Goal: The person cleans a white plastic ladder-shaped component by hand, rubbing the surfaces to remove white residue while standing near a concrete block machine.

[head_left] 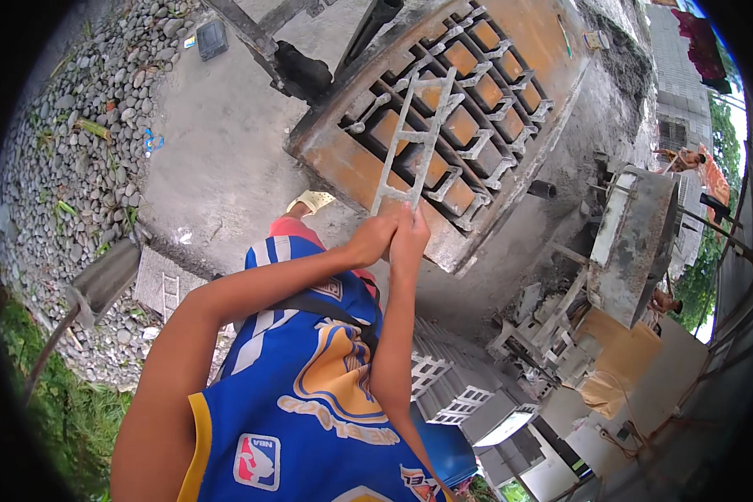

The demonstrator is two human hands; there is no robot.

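A grey, ladder-shaped metal frame (402, 136) with two long rails and several crosspieces reaches away from me over a large rusty mould (326, 151). My left hand (371, 239) is closed around its near end. Beside it, almost touching, my right hand (409, 230) is closed at the same end by the right rail. The exact finger grip is partly hidden. Under the frame, the mould shows rows of orange-brown plates (460, 125) set between dark bars, with several grey cement-crusted metal brackets (477, 144) across them.
A dark steel arm (301, 71) stands at the mould's far left corner. Grey stones (84, 159) cover the left. A crusted metal trough (632, 243) stands at right, near stacked hollow blocks (464, 406). People (686, 159) are in the right background. A cylindrical roller (107, 280) lies at left.
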